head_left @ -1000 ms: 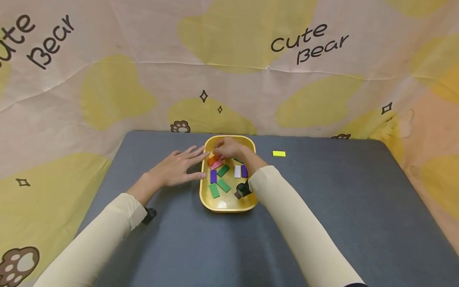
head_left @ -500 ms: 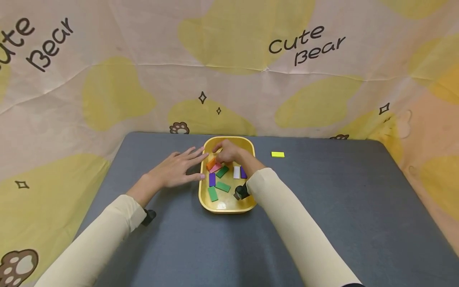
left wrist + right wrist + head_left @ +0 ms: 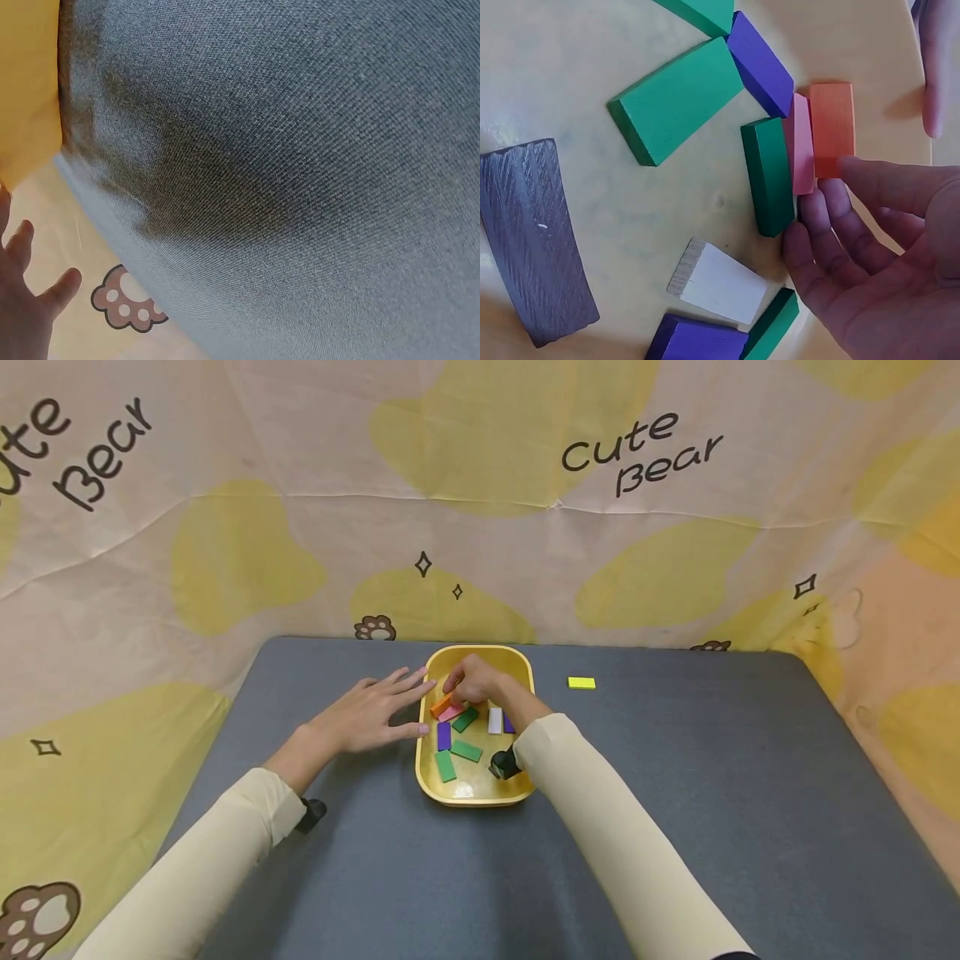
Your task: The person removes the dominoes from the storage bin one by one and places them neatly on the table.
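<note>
A yellow tray [image 3: 467,802] stands on the dark table with coloured blocks lying in it. My right hand [image 3: 477,680] is inside the tray, pinching one end of an orange block [image 3: 832,129] between thumb and fingers. Against that block leans a pink block [image 3: 802,146], with a dark green block [image 3: 768,180] and a purple block [image 3: 760,66] close by. My left hand [image 3: 371,714] is spread at the tray's left side, its fingertips at the rim. In the left wrist view only part of that hand [image 3: 22,300] shows.
Also in the tray are a lighter green block [image 3: 676,105], a white block [image 3: 724,283] and a dark brown block [image 3: 538,240]. A yellow block [image 3: 581,682] lies on the table to the right of the tray. A printed cloth [image 3: 480,527] hangs behind the table.
My right hand has come slightly nearer within the tray, and the orange block has turned and shifted with it. A light green block has rotated. My left hand stays in place.
</note>
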The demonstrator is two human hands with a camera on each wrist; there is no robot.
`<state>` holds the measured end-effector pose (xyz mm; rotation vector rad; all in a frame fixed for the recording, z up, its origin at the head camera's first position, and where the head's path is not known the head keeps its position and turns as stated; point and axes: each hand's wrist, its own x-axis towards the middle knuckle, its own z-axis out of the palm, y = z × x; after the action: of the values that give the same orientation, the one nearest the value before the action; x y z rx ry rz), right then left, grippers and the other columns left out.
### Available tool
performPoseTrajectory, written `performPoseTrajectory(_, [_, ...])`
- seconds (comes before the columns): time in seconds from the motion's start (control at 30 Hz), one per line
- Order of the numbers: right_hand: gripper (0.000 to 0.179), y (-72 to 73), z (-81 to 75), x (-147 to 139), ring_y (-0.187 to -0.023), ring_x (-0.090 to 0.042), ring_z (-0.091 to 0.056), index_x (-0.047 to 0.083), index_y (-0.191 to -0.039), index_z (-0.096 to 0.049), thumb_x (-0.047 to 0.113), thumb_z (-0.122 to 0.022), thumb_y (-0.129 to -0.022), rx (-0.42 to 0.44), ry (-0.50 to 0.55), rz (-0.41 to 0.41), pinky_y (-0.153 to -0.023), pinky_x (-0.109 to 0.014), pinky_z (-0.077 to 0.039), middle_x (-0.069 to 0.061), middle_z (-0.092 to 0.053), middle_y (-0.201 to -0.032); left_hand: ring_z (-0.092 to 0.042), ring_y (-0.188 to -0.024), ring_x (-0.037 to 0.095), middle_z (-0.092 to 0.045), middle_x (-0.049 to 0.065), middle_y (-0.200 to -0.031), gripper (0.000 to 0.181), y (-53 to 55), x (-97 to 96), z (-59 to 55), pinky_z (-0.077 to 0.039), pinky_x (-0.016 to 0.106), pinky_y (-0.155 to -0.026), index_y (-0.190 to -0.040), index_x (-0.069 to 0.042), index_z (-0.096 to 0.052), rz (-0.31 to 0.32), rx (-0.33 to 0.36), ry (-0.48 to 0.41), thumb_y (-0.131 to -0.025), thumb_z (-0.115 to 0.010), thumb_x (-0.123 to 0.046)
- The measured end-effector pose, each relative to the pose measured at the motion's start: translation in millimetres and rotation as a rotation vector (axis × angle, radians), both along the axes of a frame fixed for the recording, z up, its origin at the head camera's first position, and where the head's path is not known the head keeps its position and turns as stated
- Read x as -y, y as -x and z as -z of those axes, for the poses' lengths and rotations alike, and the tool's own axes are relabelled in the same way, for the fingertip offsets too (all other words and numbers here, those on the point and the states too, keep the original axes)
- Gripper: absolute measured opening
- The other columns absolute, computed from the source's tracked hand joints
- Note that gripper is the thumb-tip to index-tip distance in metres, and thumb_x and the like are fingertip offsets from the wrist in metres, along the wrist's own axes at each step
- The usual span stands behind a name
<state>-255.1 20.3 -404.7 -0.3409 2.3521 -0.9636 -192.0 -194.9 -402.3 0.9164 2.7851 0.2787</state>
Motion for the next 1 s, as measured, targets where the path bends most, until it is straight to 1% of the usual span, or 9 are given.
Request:
performPoseTrajectory(0.13, [0.016,-0.1,-0.9,-1.5,-0.073,-0.015,-0.053,-0.003,-0.104,-0.074,-0.004,-0.068,-0.089,-0.011,0.001,0.002,-0.061,-0.018,-0.044,-0.010,-0.066,-0.091,-0.017,-0.151,0.033,-0.016,-0.001,-0.165,0.077,0.5,-0.9,-0.4,-0.025,0.063,-0.111,-0.159,-0.024,-0.026,0.001,-0.001,-0.001,-0.096,-0.049,-0.063])
performPoseTrajectory(0.37, [0.018,-1.0,-8.7,-7.3,-0.069,-0.015,-0.052,-0.004,-0.106,-0.073,-0.003,-0.066,-0.089,-0.022,0.009,-0.021,-0.059,-0.020,-0.042,-0.010,-0.067,-0.090,-0.016,-0.151,0.033,-0.015,-0.001,-0.166,0.078,0.6,-1.5,-1.1,-0.024,0.063,-0.112,-0.159,-0.025,-0.025,0.001,0.000,0.010,-0.096,-0.047,-0.065])
performPoseTrajectory(0.43, [0.018,-1.6,-12.6,-9.5,-0.072,-0.018,-0.055,-0.004,-0.107,-0.073,-0.001,-0.067,-0.090,-0.028,0.015,-0.027,-0.064,-0.023,-0.047,-0.010,-0.067,-0.091,-0.015,-0.151,0.033,-0.016,-0.001,-0.166,0.078,0.8,-1.2,-1.1,-0.023,0.064,-0.112,-0.159,-0.026,-0.025,-0.002,0.003,0.010,-0.095,-0.047,-0.066])
performPoseTrajectory(0.57, [0.018,-1.4,-20.0,-14.3,-0.081,-0.024,-0.063,-0.003,-0.108,-0.074,0.002,-0.067,-0.092,-0.043,0.033,-0.026,-0.079,-0.033,-0.054,-0.012,-0.071,-0.094,-0.014,-0.152,0.032,-0.016,-0.001,-0.165,0.078,0.6,-0.3,-1.2,-0.022,0.064,-0.112,-0.159,-0.027,-0.024,-0.011,0.010,0.013,-0.095,-0.047,-0.065])
performPoseTrajectory(0.6, [0.018,-1.2,-22.0,-15.7,-0.083,-0.025,-0.065,-0.003,-0.108,-0.074,0.003,-0.067,-0.092,-0.045,0.040,-0.021,-0.081,-0.036,-0.054,-0.013,-0.072,-0.096,-0.014,-0.151,0.032,-0.016,-0.001,-0.165,0.078,0.5,-0.2,-1.1,-0.022,0.064,-0.112,-0.159,-0.027,-0.024,-0.010,0.009,0.012,-0.096,-0.048,-0.065])
performPoseTrajectory(0.73, [0.019,0.3,-31.6,-23.0,-0.094,-0.028,-0.070,-0.002,-0.109,-0.074,0.006,-0.069,-0.093,-0.051,0.046,0.006,-0.086,-0.042,-0.054,-0.016,-0.073,-0.104,-0.015,-0.151,0.031,-0.015,-0.003,-0.166,0.077,0.7,0.0,-0.9,-0.022,0.063,-0.112,-0.159,-0.028,-0.023,-0.007,0.001,0.015,-0.096,-0.046,-0.065])
performPoseTrajectory(0.83, [0.021,2.3,-38.5,-29.7,-0.097,-0.028,-0.071,-0.002,-0.111,-0.074,0.008,-0.070,-0.093,-0.048,0.030,0.010,-0.082,-0.041,-0.053,-0.018,-0.073,-0.106,-0.016,-0.151,0.033,-0.016,-0.002,-0.165,0.077,1.0,0.3,-0.4,-0.023,0.064,-0.112,-0.159,-0.028,-0.024,-0.008,0.001,0.011,-0.096,-0.047,-0.066])
performPoseTrajectory(0.97, [0.022,5.9,-47.3,-41.8,-0.095,-0.028,-0.070,-0.004,-0.113,-0.073,0.008,-0.069,-0.094,-0.036,0.032,-0.004,-0.071,-0.034,-0.050,-0.020,-0.073,-0.105,-0.017,-0.151,0.034,-0.017,0.000,-0.165,0.078,0.6,0.7,0.9,-0.023,0.064,-0.112,-0.160,-0.026,-0.024,0.002,0.003,0.017,-0.096,-0.046,-0.067])
performPoseTrajectory(1.0, [0.023,6.9,-49.9,-45.9,-0.094,-0.028,-0.070,-0.004,-0.113,-0.073,0.007,-0.068,-0.094,-0.029,0.040,0.001,-0.071,-0.033,-0.050,-0.020,-0.073,-0.105,-0.017,-0.151,0.034,-0.017,0.000,-0.165,0.078,0.6,0.5,1.0,-0.023,0.063,-0.112,-0.160,-0.026,-0.024,0.008,0.000,0.018,-0.096,-0.045,-0.067])
